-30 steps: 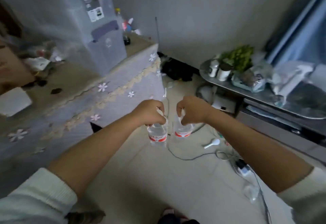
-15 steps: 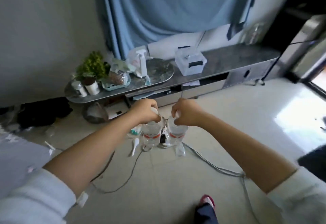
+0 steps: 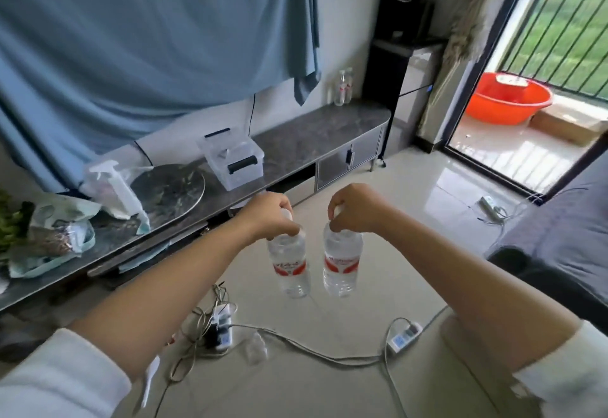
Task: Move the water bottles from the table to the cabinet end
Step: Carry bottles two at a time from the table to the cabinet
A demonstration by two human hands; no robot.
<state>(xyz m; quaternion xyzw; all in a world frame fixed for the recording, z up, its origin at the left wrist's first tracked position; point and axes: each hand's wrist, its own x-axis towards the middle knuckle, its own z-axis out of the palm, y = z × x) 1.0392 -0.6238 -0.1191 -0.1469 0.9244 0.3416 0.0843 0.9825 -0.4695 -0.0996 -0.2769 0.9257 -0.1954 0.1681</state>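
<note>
Fingers of the left hand (image 3: 269, 217) pinch the neck of one bottle (image 3: 290, 264), and the right hand (image 3: 353, 208) pinches a second bottle (image 3: 342, 264) the same way. Both bottles hang upright, side by side and apart, above the floor (image 3: 411, 220) near the cabinet (image 3: 312, 134).

daylight comes in through the open doorway (image 3: 539, 95) at the upper right, leaving a pale glare on the glossy floor tiles (image 3: 487, 167) just inside it. the rest of the room is evenly, softly lit, with faint shadows. wide-angle distortion bends the edges, and the sleeves (image 3: 59, 381) at the bottom corners are blurred.
</note>
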